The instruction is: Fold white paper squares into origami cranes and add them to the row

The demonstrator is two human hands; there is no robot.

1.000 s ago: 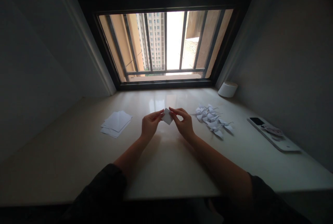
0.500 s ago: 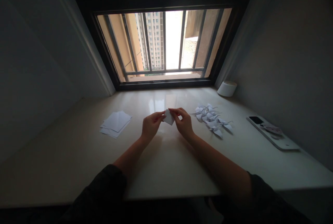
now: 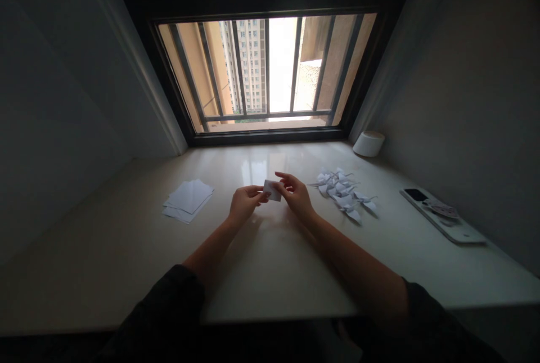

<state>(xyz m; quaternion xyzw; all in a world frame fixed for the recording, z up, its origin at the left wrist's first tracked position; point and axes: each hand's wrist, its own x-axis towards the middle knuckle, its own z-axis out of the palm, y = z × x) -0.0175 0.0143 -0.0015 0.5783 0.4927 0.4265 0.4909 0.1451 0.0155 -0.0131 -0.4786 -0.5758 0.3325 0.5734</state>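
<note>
A small folded piece of white paper (image 3: 271, 189) is held just above the pale countertop (image 3: 270, 261), near its middle. My left hand (image 3: 243, 204) pinches the paper's left side with closed fingers. My right hand (image 3: 296, 194) grips its right side between thumb and fingers, the index finger raised over the top. Both forearms reach in from the bottom, in dark sleeves.
A small stack of white paper sheets (image 3: 188, 199) lies to the left. A pile of folded white paper figures (image 3: 343, 194) lies to the right. A white round container (image 3: 368, 143) stands by the barred window (image 3: 265, 70). A phone on a flat white object (image 3: 442, 214) lies far right.
The paper has been turned and folded flatter between both hands, and it sits slightly lower. The hands have drawn a little closer together.
</note>
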